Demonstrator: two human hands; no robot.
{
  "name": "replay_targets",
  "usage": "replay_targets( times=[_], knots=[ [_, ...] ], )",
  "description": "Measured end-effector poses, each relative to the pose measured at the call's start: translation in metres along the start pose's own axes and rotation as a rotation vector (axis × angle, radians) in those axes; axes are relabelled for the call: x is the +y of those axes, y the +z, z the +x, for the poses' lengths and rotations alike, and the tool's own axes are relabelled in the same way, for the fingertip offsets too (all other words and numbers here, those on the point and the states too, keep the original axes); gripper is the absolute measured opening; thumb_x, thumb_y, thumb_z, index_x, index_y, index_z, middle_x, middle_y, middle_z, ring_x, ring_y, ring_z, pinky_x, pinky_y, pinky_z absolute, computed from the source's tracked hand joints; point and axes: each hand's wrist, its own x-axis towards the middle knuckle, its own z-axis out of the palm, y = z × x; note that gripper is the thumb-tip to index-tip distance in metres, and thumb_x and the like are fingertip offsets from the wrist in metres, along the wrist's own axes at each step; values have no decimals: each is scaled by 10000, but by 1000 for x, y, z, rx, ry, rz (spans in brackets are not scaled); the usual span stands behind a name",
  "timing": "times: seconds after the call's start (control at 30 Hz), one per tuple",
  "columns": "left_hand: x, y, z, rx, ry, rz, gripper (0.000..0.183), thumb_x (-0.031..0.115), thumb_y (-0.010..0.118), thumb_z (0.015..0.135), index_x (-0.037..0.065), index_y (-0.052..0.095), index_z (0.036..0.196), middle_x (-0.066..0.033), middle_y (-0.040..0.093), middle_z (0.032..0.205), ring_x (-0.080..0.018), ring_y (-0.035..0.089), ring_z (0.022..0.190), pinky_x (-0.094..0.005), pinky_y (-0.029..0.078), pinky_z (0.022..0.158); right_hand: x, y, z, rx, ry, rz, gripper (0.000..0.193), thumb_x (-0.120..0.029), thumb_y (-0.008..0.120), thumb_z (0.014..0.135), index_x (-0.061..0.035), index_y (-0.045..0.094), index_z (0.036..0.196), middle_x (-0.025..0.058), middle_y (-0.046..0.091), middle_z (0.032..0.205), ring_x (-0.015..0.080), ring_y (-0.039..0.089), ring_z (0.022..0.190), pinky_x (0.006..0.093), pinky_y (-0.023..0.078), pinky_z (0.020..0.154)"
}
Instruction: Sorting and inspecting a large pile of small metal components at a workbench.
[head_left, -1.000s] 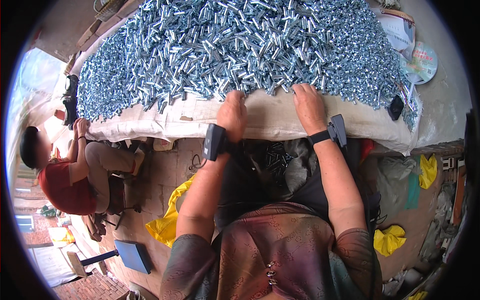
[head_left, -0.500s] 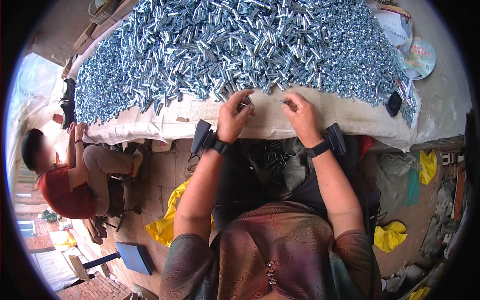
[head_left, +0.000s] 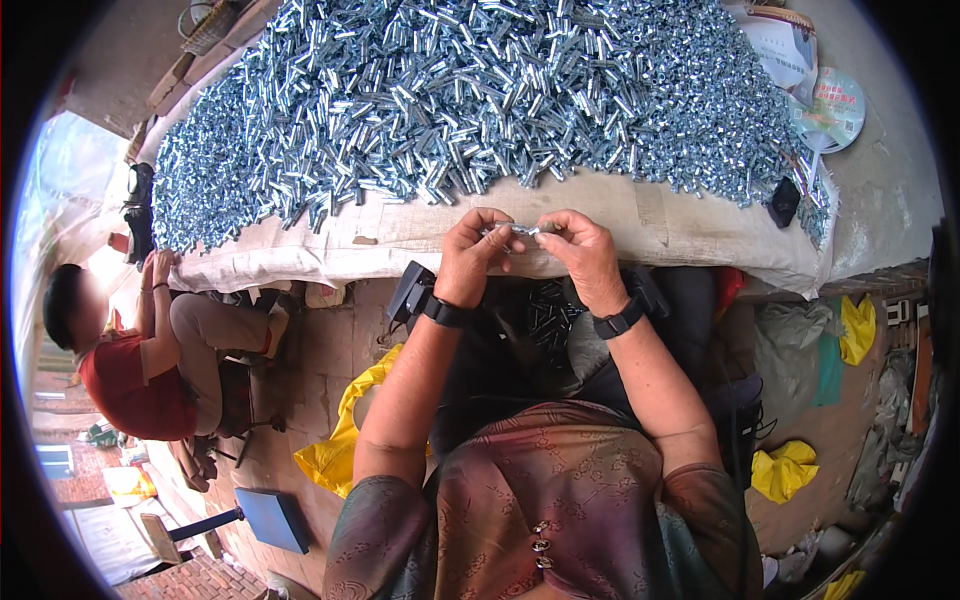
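A huge heap of shiny metal bolts [head_left: 500, 100] covers a table draped in beige cloth [head_left: 660, 225]. In front of the table's near edge, my left hand [head_left: 470, 255] and my right hand [head_left: 582, 255] are raised together, fingertips pinching the two ends of a single silver bolt piece [head_left: 522, 230]. Each wrist wears a black band with a small black device. Below my hands, a dark container of dark bolts [head_left: 550, 325] rests at my lap.
Another person in a red top [head_left: 130, 370] sits at the table's left end with hands on it. Yellow bags [head_left: 330, 450] lie on the brick floor, more yellow cloth [head_left: 785, 470] at the right. A small black object [head_left: 783, 203] and papers sit at the table's right.
Both hands left the edge of the bolt heap, drew back toward me and came together, now holding one bolt piece between them.
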Motion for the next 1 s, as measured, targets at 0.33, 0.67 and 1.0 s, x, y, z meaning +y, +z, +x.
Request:
replay_targets(
  times=[0.33,0.67,1.0],
  knots=[
    [-1,4,0,-33,22,-144,106,99,566,891,34,529,966,-75,613,858,-138,618,751,-223,462,538,6,2,0,13,10,276,145,-23,623,817,-7,614,961,2,605,886,55,545,810,189,438,741],
    [-3,10,1,-69,89,-190,103,85,562,889,24,522,963,-90,613,861,-150,619,746,-232,476,531,12,7,-1,60,-42,341,156,-26,617,828,8,603,979,18,609,887,74,562,810,209,458,767],
    [-11,8,-1,-67,173,-177,99,72,560,889,10,529,959,-108,624,863,-160,629,761,-241,503,550,9,12,-5,63,-88,294,110,-37,592,850,-8,579,955,24,602,886,81,566,794,216,470,737]
  ],
)
